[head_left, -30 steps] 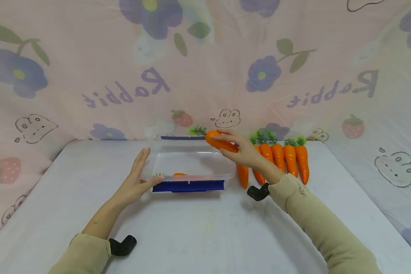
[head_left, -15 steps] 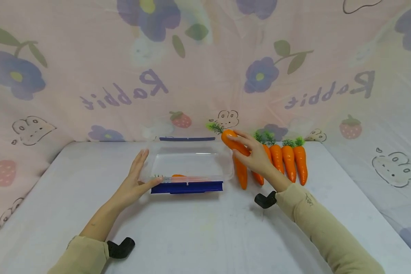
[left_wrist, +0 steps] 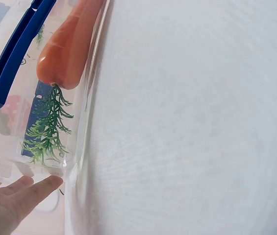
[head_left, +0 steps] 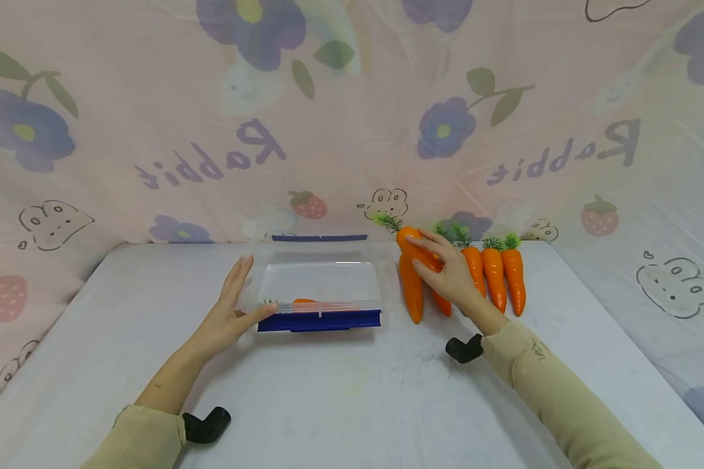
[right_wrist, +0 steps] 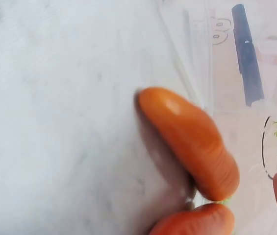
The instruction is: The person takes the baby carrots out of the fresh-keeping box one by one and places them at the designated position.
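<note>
My right hand [head_left: 450, 277] grips an orange toy carrot [head_left: 408, 236] by its thick end, its green top pointing back and left. Below that hand, another carrot [head_left: 411, 290] lies beside the box, tip toward me. The clear plastic box [head_left: 390, 286], lidless at the top, has dark blue side clips. At its left end my left hand [head_left: 225, 322] rests with fingers and thumb spread and straight, the thumb at the front left corner. Inside, along the front wall, lies a carrot [left_wrist: 67, 54] with a feathery green top, seen through the plastic in the left wrist view.
Several more carrots [head_left: 495, 277] lie in a row to the right, partly behind my right hand. The front blue clip [head_left: 319, 320] hangs outward toward me, and the back clip [head_left: 319, 238] sticks up. A printed cloth [head_left: 352, 130] hangs behind the white table [head_left: 340, 404].
My right hand has drawn the carrot rightward, from over the box's right back corner to above the carrots beside it. My left hand has stayed at the box.
</note>
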